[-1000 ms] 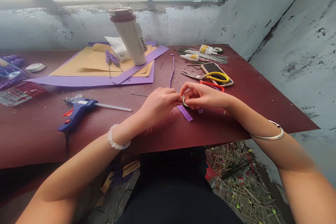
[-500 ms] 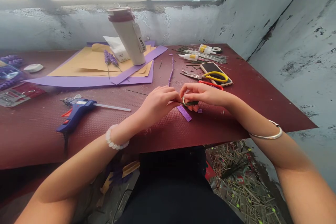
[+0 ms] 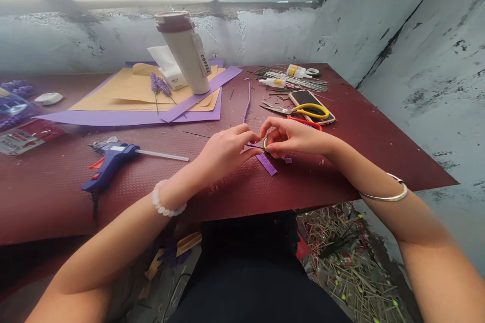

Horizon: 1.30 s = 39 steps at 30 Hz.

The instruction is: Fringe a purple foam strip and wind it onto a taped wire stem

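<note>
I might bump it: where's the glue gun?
In the head view, the glue gun lies left of the left hand, nearer than the purple sheet.

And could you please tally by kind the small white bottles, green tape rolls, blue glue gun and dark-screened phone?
Small white bottles with yellow labels: 2
Green tape rolls, one between the hands: 2
Blue plastic glue gun: 1
Dark-screened phone with pale rim: 1
Total: 6

Left arm (image 3: 129, 227) and right arm (image 3: 356, 171): bent at the elbows, forearms converging forward. Left hand (image 3: 225, 154): back upward, thumb and index finger in a pinch pose. Right hand (image 3: 295, 137): opposite and near the left, index finger arched, remaining fingers curled.
</note>
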Motion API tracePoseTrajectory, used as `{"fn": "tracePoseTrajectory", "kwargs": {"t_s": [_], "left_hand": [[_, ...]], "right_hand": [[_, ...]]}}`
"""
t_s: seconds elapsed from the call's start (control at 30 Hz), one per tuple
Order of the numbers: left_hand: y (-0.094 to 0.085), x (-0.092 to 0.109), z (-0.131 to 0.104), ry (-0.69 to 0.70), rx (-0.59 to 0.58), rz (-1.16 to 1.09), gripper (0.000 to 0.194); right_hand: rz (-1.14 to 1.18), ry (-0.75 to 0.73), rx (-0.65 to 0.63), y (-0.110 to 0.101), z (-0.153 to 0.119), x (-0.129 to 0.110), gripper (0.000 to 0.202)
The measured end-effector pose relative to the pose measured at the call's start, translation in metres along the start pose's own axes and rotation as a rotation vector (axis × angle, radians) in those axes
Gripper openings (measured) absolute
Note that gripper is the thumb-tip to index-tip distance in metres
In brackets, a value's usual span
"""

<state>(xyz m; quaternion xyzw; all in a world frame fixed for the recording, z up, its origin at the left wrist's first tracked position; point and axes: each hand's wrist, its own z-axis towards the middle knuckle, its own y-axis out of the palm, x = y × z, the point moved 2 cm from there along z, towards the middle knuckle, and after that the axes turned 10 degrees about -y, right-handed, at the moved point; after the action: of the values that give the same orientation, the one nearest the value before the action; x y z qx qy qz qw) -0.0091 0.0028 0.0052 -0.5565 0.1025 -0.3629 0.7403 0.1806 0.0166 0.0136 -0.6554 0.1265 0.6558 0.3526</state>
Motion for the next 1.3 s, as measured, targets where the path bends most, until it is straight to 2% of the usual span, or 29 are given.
{"fn": "tracePoseTrajectory", "kwargs": {"t_s": [0.2,0.43,0.63,0.83,1.03,1.3], "left_hand": [[0.0026,0.0005,0.0018,-0.026,-0.092,0.012,0.028],[0.0036,0.0014,0.0029,-0.013,-0.048,0.014,0.027],[0.0036,0.0011,0.0019,0.025,-0.034,0.014,0.026],[0.0051,0.0009,0.0022,0.077,0.024,-0.008,0.023],[0.0058,0.0008,0.0019,0.094,0.026,-0.034,0.02],[0.0012,0.0016,0.0014,0.042,-0.013,-0.051,0.013]], "right_hand": [[-0.019,-0.011,0.019,0.0027,0.001,-0.001,0.02],[-0.045,-0.063,0.039,0.0025,0.0019,0.0003,0.013],[-0.134,-0.024,0.042,0.0026,0.0022,-0.0014,0.003],[-0.209,0.024,0.042,0.0026,0.0015,-0.0033,0.006],[-0.23,0.04,0.042,0.0025,0.0013,-0.0039,0.006],[-0.258,-0.045,-0.029,0.0012,-0.0012,-0.0053,0.009]]}}
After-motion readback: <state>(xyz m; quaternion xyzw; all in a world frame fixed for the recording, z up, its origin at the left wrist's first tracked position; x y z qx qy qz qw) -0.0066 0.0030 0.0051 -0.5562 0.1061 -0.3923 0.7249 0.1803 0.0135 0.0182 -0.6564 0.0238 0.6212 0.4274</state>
